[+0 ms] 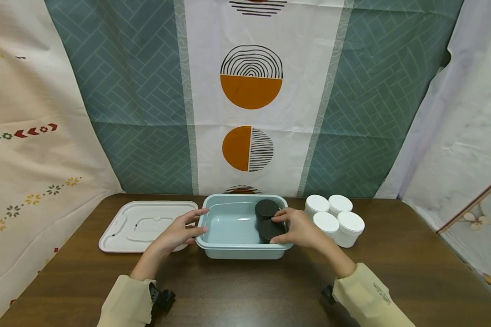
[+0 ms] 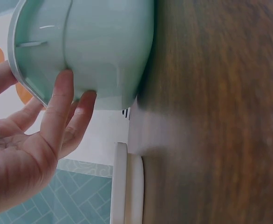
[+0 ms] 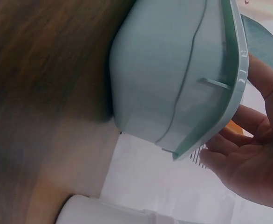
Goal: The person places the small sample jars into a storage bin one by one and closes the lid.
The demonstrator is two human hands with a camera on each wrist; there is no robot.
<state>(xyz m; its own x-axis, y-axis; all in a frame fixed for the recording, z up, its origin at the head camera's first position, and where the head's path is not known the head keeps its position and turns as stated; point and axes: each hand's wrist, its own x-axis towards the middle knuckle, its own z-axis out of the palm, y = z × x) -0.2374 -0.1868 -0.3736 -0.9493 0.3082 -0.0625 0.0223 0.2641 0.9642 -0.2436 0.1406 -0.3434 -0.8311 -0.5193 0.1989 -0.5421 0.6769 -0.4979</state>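
The near black jar (image 1: 269,231) stands inside the tub (image 1: 243,253), toward its right end and the front wall; the far black jar (image 1: 266,208) stands just behind it, and the left part of the tub's floor shows bare.

From where I stand, the right hand (image 1: 300,228) reaches over the tub's right rim and pinches the near black jar's top between thumb and fingers; the tub's wall hides the fingertips in the right wrist view, so I can't say how firm that hold is. The left hand (image 1: 182,230) grips the left rim, its fingers bent about the edge; the left wrist view has some of them against the outer wall.

I'd judge the step in hand to be settling the near black jar in its place in the tub; the next move calls for the right fingers to part and lift clear without tipping it, while the left hand steadies the rim.

Outside the tub, four white jars (image 1: 349,223) stand grouped to the right, near the right forearm; a white lid (image 1: 124,232) lies flat to the left; all rest on the brown table (image 1: 237,290), with a patterned cloth (image 1: 139,104) hanging behind.
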